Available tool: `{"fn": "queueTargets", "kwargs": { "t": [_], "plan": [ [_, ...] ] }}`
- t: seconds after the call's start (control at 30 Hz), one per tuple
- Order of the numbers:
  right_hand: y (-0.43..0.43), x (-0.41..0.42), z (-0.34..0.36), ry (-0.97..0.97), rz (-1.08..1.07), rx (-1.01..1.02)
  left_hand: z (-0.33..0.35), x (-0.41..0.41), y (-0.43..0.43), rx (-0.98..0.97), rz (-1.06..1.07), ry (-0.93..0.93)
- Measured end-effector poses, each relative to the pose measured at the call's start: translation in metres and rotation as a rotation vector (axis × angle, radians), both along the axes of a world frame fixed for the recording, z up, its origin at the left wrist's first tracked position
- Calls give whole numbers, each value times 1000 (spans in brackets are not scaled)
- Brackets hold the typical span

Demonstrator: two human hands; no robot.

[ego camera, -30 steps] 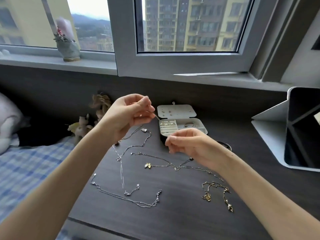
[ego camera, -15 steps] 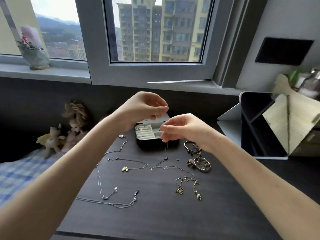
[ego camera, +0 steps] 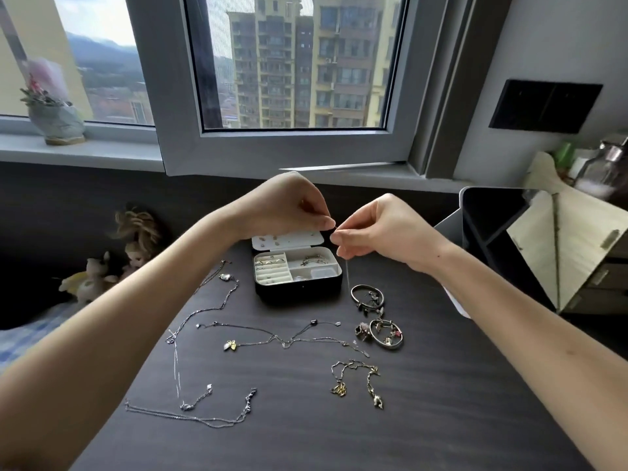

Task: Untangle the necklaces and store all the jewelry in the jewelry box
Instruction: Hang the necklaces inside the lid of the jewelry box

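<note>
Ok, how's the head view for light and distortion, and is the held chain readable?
Head view: soft window daylight, no glare on the dark table; wide-angle bowing at the edges; thin chain hanging below the right hand is faint; bottle far right blurred.

Raised thin chain (ego camera: 347, 273) off desk (ego camera: 441, 402); closed left hand (ego camera: 289, 205) and right hand (ego camera: 380, 229) together, from well apart, above jewelry box (ego camera: 295, 294).

Daylight comes through the grey-framed window (ego camera: 278, 147) ahead of me, with tall apartment towers (ego camera: 306, 62) and hazy hills (ego camera: 102, 52) beyond the glass. A wrapped potted plant (ego camera: 56, 110) stands on the sill (ego camera: 112, 154) at my left. Below it a dark wall panel (ego camera: 68, 192) backs my dark wood-grain surface (ego camera: 441, 402), a black switch plate (ego camera: 543, 105) sits on the grey wall (ego camera: 560, 39) to my right, and blue plaid bedding (ego camera: 27, 331) lies at my left.
</note>
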State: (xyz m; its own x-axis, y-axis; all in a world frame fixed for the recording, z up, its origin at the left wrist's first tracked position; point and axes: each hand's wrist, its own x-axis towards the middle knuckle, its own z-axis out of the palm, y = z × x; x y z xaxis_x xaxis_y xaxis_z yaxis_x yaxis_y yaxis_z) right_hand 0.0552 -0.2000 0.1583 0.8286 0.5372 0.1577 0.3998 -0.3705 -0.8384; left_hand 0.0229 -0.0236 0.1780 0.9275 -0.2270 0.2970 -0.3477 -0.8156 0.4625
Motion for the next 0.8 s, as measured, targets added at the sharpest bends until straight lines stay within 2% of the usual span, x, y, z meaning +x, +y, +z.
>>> {"fn": "queueTargets", "kwargs": {
  "t": [0.17, 0.3, 0.4, 0.63, 0.8],
  "plan": [
    [-5, 14, 7, -8, 28, -47, 2, 13, 4, 179, -31, 18],
    [-5, 20, 12, -3, 15, -65, 3, 19, 7, 168, -14, 31],
    [-5, 23, 14, 24, 20, -63, 4, 19, 11, 35, -2, 54],
    [-2, 23, 17, 128, 124, 8, 5, 17, 7, -553, -30, 278],
    [2, 20, 13, 138, 168, 147, 5, 18, -2, -701, -38, 274]
  ]
}}
